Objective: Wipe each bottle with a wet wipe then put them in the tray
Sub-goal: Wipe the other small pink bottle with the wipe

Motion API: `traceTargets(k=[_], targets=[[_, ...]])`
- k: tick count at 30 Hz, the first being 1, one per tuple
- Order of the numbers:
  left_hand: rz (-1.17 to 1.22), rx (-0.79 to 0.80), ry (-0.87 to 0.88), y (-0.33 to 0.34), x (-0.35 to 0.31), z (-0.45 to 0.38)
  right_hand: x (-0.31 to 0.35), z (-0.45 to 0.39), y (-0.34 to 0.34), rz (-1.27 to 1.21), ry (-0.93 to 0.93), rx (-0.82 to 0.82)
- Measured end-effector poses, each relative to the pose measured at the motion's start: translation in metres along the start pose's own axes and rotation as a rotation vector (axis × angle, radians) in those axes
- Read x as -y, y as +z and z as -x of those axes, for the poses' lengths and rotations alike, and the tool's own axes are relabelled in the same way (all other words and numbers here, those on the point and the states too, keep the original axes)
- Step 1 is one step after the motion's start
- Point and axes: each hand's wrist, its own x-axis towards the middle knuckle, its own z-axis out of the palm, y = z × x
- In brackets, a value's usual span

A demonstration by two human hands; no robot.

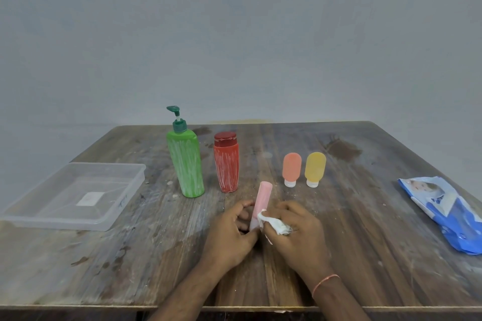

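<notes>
My left hand (232, 233) grips the lower part of a small pink bottle (263, 197), which tilts away from me over the table. My right hand (297, 233) holds a crumpled white wet wipe (272, 223) pressed against the bottle's side. A green pump bottle (186, 164) and a red bottle (226, 164), both streaked with white, stand upright behind. An orange bottle (291, 168) and a yellow bottle (315, 167) stand cap-down to their right. The clear plastic tray (47, 216) sits at the left with no bottle in it.
A blue and white wet-wipe pack (443, 211) lies at the right side of the worn wooden table (146, 263). A grey wall stands behind the table. White crumbs dot the wood near the bottles.
</notes>
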Motion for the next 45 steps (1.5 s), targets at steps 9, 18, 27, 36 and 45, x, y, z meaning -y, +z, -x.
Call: traceTargets(k=[9, 18, 27, 36, 45], targets=[[0.004, -0.002, 0.003, -0.0017, -0.0049, 0.0023, -0.0001, 0.0004, 0.0016, -0.031, -0.024, -0.023], [0.019, -0.021, 0.005, -0.0019, -0.0061, 0.0037, 0.0002, -0.0001, 0.0009, -0.034, -0.031, -0.001], [0.011, -0.030, 0.026, -0.0021, -0.0052, 0.0040, -0.0022, -0.0002, 0.0024, -0.029, -0.030, -0.011], [-0.019, 0.047, 0.099, -0.0034, -0.0045, 0.0032, -0.0013, -0.0011, 0.0018, -0.044, -0.022, 0.003], [-0.090, 0.067, 0.157, -0.0027, -0.0016, 0.0027, -0.0026, -0.0013, 0.0018, -0.061, -0.019, -0.005]])
